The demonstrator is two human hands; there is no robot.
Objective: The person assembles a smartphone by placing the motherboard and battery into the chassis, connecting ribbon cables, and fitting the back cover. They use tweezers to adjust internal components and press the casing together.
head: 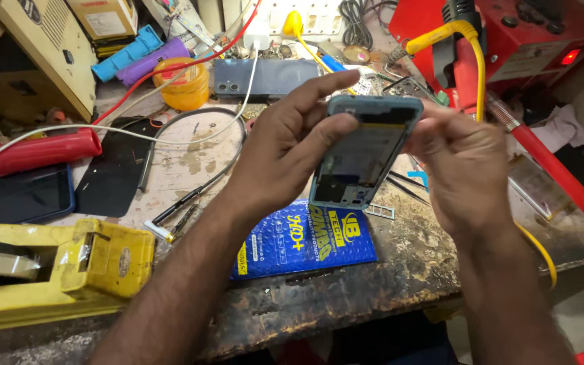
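Observation:
An opened phone body (363, 152) with a pale blue-green frame is held up above the worn workbench (346, 290), its inside facing me. My left hand (282, 152) grips its left edge, thumb on the frame and index finger stretched over the top. My right hand (464, 165) holds the right edge, fingers curled behind it. A blue bubble-wrap pouch (302, 243) lies on the bench just below the phone.
A yellow tape dispenser (69, 267) sits at front left. A red handle (38, 150), a dark phone (18, 195) and a black panel (113, 172) lie at left. A yellow jar (185, 86), another phone (265, 78) and a red machine (528, 40) stand behind.

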